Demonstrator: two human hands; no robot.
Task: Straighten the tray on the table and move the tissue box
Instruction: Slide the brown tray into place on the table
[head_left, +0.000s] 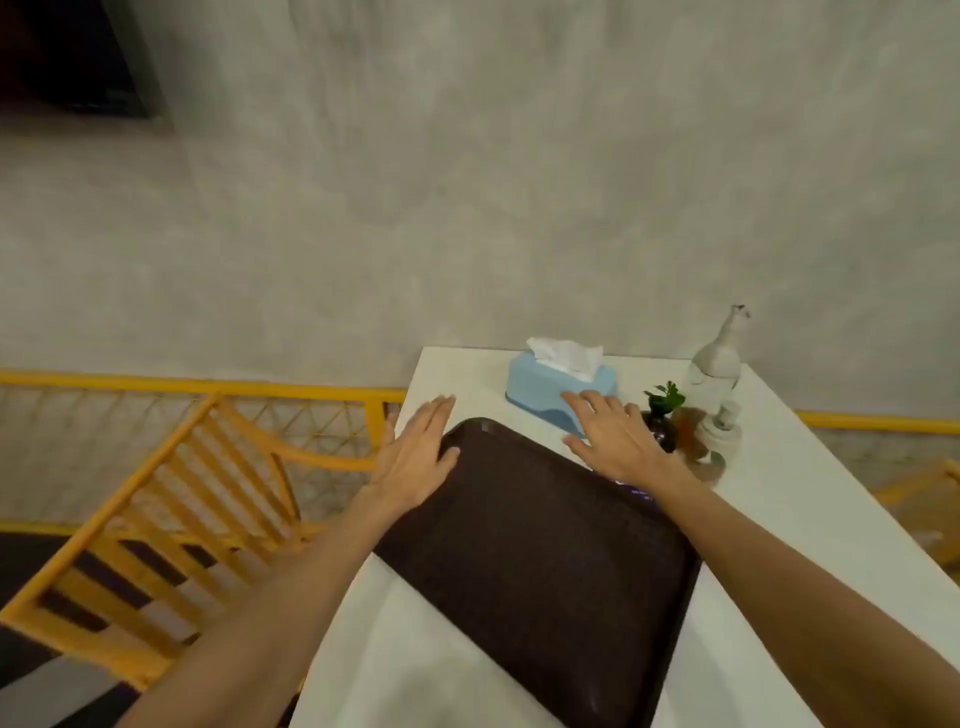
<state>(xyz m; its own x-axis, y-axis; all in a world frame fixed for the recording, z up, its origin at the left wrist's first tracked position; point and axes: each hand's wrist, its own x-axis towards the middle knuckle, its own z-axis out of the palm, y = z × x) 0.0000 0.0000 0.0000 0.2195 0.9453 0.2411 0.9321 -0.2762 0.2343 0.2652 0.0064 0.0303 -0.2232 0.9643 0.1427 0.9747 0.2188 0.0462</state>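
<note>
A dark brown tray (540, 561) lies skewed on the white table (779, 499), its left corner hanging past the table's left edge. My left hand (415, 452) rests flat with fingers spread at the tray's far left corner. Over the tray's far right edge, my right hand (613, 436) is also flat and open, its fingertips touching the near end of a light blue tissue box (545, 387). The box stands at the back of the table with a white tissue sticking out of its top. Neither hand holds anything.
A clear glass bottle (714, 369), a small dark vase with a green sprig (662, 415) and a small white jar (719, 434) stand close to the right of my right hand. A yellow wooden chair (171, 514) sits left of the table. A grey wall rises behind.
</note>
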